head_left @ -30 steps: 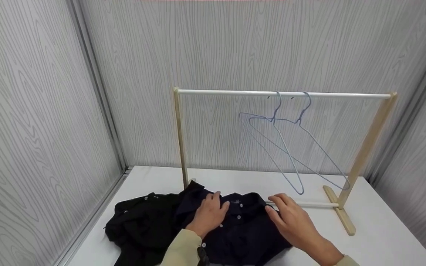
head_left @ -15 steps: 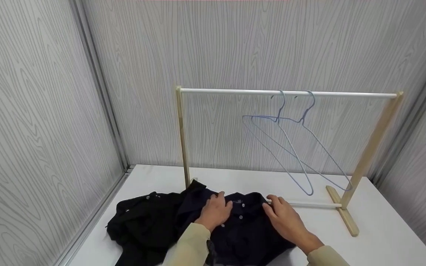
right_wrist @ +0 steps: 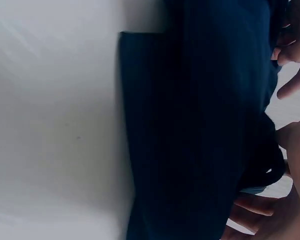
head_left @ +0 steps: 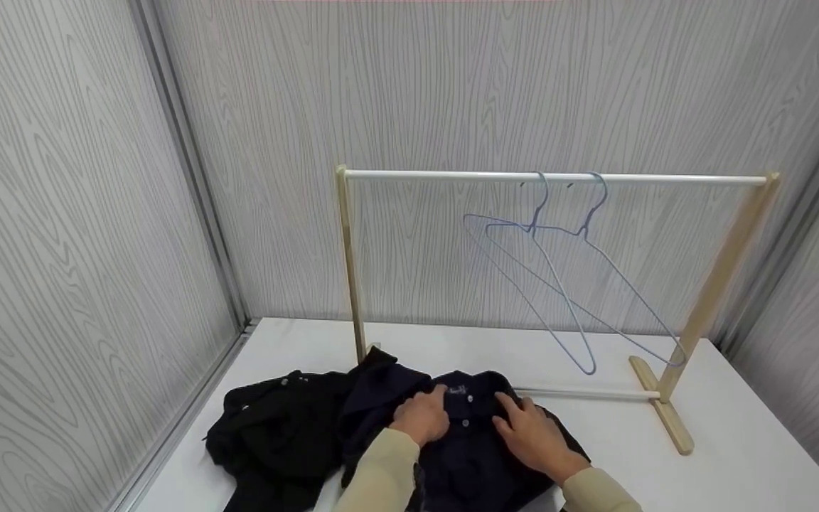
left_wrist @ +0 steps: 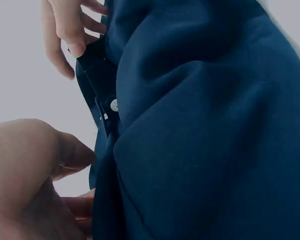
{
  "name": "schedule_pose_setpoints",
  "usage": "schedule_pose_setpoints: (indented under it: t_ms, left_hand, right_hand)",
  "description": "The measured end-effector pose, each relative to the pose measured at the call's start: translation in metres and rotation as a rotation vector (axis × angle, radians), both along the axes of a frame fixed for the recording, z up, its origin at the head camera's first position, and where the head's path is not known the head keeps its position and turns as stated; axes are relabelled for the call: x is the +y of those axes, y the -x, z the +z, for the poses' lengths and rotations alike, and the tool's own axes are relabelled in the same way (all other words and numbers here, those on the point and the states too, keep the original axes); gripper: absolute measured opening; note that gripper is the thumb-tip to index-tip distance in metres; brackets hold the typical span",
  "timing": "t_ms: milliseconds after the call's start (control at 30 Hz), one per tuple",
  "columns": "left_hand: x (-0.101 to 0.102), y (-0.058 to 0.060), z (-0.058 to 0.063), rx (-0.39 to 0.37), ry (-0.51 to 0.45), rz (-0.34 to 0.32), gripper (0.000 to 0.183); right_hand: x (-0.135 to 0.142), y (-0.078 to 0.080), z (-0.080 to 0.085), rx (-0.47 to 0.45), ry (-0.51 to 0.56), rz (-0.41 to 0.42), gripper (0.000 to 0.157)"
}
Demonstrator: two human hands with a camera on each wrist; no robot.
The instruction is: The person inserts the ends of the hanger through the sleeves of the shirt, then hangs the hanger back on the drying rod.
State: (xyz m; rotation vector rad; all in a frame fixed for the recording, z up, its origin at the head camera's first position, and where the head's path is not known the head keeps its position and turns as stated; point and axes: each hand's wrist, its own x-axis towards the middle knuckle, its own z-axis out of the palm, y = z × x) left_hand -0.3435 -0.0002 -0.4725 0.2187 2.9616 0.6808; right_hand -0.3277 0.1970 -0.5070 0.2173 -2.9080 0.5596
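Note:
A navy buttoned shirt lies on the table, its collar away from me and a pale neck label showing. At the left of the collar my left hand holds the cloth, fingers curled; in the left wrist view its fingers pass behind the shirt's edge. My right hand rests on the right of the collar with its thumb and index finger spread apart. In the right wrist view that hand's fingers reach the cloth's edge. Some fingertips are hidden by fabric.
A crumpled black garment with buttons lies left of the shirt. Behind stands a wooden rack with a white rail, bearing a blue wire hanger and a second blue wire hanger. Patterned panels enclose the white table.
My right hand has moved left and nearer me along the collar. My left hand has moved slightly right and down, its fingers more curled. The label shows more plainly.

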Motion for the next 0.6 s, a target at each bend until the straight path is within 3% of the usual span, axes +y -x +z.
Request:
schedule_pose_setpoints:
  t_ms: [167,300,467,600]
  left_hand:
    - [0.0,0.002,-0.007,0.038,0.061,0.011,0.046]
    - [-0.004,0.004,-0.011,0.092,0.034,0.047,0.042]
    - [-0.013,0.007,-0.012,0.194,-0.129,0.09,0.03]
    - [-0.024,0.009,-0.008,0.268,-0.294,0.092,0.043]
  right_hand:
    - [0.005,-0.003,-0.009,0.001,0.003,-0.011,0.031]
    - [0.009,-0.005,-0.009,0.06,0.02,0.008,0.016]
    - [0.014,-0.009,-0.003,0.113,0.13,0.029,0.022]
    - [0.02,-0.014,0.005,0.118,0.229,0.014,0.036]
